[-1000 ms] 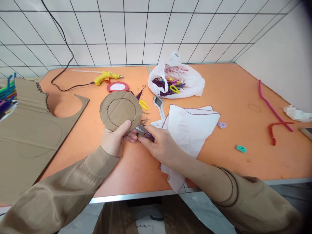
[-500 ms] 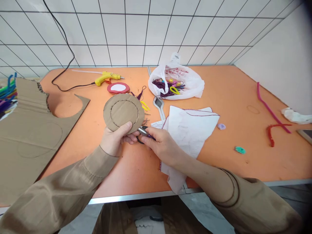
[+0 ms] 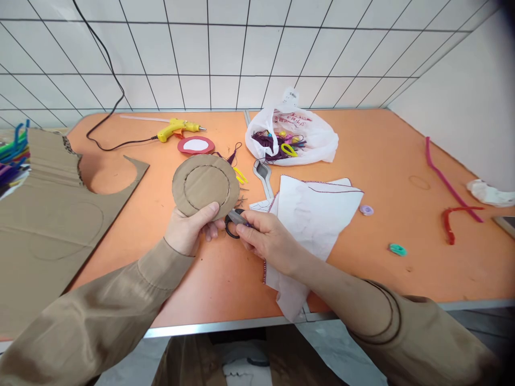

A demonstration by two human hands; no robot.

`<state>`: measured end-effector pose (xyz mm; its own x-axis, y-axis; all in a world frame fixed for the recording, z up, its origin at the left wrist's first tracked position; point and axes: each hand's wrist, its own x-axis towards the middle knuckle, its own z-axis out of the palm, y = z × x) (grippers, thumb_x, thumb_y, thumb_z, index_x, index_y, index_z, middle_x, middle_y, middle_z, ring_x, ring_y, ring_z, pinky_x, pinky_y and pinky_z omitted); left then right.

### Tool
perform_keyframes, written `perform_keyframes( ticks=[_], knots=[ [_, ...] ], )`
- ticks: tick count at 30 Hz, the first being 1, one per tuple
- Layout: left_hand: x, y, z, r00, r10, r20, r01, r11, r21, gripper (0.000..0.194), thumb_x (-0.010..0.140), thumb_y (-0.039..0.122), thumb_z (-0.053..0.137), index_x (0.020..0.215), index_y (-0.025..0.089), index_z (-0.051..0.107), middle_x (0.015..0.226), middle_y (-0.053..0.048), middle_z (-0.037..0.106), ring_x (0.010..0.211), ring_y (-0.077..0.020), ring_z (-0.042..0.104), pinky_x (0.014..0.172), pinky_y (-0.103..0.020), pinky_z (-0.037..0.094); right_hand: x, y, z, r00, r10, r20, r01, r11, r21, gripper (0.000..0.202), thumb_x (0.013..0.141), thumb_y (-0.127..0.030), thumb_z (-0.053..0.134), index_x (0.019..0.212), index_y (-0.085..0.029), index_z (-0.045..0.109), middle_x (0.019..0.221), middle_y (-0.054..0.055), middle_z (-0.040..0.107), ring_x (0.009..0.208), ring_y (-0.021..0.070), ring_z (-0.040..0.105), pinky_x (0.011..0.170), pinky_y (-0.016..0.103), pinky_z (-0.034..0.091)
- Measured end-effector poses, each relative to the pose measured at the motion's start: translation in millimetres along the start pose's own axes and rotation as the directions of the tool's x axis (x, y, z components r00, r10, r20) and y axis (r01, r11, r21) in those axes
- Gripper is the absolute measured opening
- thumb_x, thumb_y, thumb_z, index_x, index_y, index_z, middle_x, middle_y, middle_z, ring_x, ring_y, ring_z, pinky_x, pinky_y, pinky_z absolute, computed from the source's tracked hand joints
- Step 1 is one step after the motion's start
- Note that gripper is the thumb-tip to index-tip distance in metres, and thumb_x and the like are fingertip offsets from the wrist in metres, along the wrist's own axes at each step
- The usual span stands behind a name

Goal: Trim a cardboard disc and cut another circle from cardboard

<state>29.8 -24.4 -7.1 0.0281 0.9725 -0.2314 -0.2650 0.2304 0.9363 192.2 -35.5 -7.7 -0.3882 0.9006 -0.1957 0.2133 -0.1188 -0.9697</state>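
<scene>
My left hand point(image 3: 191, 228) grips a round cardboard disc point(image 3: 206, 185) by its lower edge, thumb on top and fingers beneath. A smaller ring is scored or drawn inside the disc's rim. In my right hand point(image 3: 267, 236) is a pair of scissors point(image 3: 237, 217), with a dark handle loop showing beside the disc's lower right edge. My right fingers cover part of the scissors, and whether the blades touch the cardboard I cannot tell. Just right of the disc lie yellow strips point(image 3: 240, 175) and small brown scraps point(image 3: 241, 201).
A yellow glue gun point(image 3: 177, 128) lies at the back left by a red oval piece point(image 3: 185, 149). Cut cardboard point(image 3: 48, 214) covers the left side. White cloth point(image 3: 317, 214) and a plastic bag of craft bits point(image 3: 317, 145) are right of centre. Pipe cleaners point(image 3: 450, 177) lie far right.
The scissors have turned slightly in my right hand, and their dark loop shows more fully. My left hand still holds the disc in nearly the same place.
</scene>
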Motion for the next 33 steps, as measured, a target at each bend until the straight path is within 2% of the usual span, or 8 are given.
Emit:
perform_keyframes(
  ticks=[9, 15, 21, 26, 30, 33],
  knots=[
    [-1.9, 5.0, 2.2, 1.000, 0.029, -0.012, -0.029, 0.999, -0.040, 0.015, 0.069, 0.027, 0.071, 0.071, 0.014, 0.065, 0.047, 0.001, 0.062, 0.033, -0.0075, 0.047, 0.031, -0.017, 0.031, -3.3, 0.8, -1.8, 0.999, -0.028, 0.016, 0.028, 0.999, -0.025, 0.022, 0.088, -0.027, 0.046, 0.068, -0.020, 0.041, 0.055, -0.007, 0.039, 0.046, 0.0065, 0.034, 0.044, 0.021, 0.028],
    [-2.7, 5.4, 0.5, 0.999, 0.035, 0.012, -0.035, 0.999, -0.010, 0.014, 0.069, 0.025, 0.071, 0.069, 0.014, 0.064, 0.045, 0.001, 0.061, 0.032, -0.0068, 0.046, 0.030, -0.016, 0.031, -4.3, -0.8, 0.4, 0.998, -0.051, -0.032, 0.047, 0.992, -0.115, 0.024, 0.088, -0.025, 0.046, 0.066, -0.019, 0.040, 0.057, -0.005, 0.041, 0.051, 0.0077, 0.037, 0.047, 0.022, 0.028],
    [-1.3, 5.4, -2.6, 0.997, 0.073, 0.040, -0.075, 0.996, 0.049, 0.016, 0.068, 0.024, 0.072, 0.062, 0.013, 0.063, 0.047, 0.001, 0.062, 0.033, -0.0064, 0.048, 0.030, -0.017, 0.033, -3.9, 0.7, 1.0, 0.999, 0.020, 0.032, -0.021, 0.999, 0.037, 0.021, 0.088, -0.028, 0.046, 0.069, -0.020, 0.041, 0.055, -0.007, 0.037, 0.046, 0.0072, 0.033, 0.043, 0.022, 0.027],
    [0.3, 5.6, -4.2, 0.996, 0.062, 0.065, -0.066, 0.996, 0.054, 0.017, 0.067, 0.025, 0.073, 0.066, 0.013, 0.062, 0.046, 0.001, 0.062, 0.032, -0.0059, 0.046, 0.030, -0.016, 0.032, -2.9, 0.7, 0.9, 0.997, -0.048, -0.058, 0.043, 0.995, -0.085, 0.020, 0.086, -0.024, 0.047, 0.068, -0.020, 0.041, 0.058, -0.006, 0.040, 0.050, 0.0079, 0.035, 0.046, 0.022, 0.027],
    [-0.3, 6.2, -4.7, 0.996, 0.034, 0.081, -0.039, 0.997, 0.059, 0.016, 0.067, 0.025, 0.073, 0.067, 0.013, 0.062, 0.045, 0.001, 0.062, 0.031, -0.0058, 0.045, 0.029, -0.016, 0.032, -1.7, 0.9, 0.3, 0.998, 0.034, 0.047, -0.037, 0.998, 0.052, 0.020, 0.087, -0.028, 0.045, 0.069, -0.021, 0.039, 0.054, -0.007, 0.038, 0.045, 0.0071, 0.032, 0.043, 0.022, 0.026],
    [-0.5, 6.3, -5.0, 0.996, 0.028, 0.082, -0.032, 0.998, 0.048, 0.014, 0.068, 0.024, 0.072, 0.067, 0.013, 0.063, 0.045, 0.001, 0.062, 0.031, -0.0056, 0.045, 0.030, -0.015, 0.032, -1.1, 1.4, 0.3, 0.999, -0.020, -0.028, 0.019, 0.999, -0.047, 0.020, 0.086, -0.027, 0.046, 0.068, -0.020, 0.039, 0.056, -0.006, 0.039, 0.047, 0.0077, 0.033, 0.045, 0.023, 0.025]
  ],
)
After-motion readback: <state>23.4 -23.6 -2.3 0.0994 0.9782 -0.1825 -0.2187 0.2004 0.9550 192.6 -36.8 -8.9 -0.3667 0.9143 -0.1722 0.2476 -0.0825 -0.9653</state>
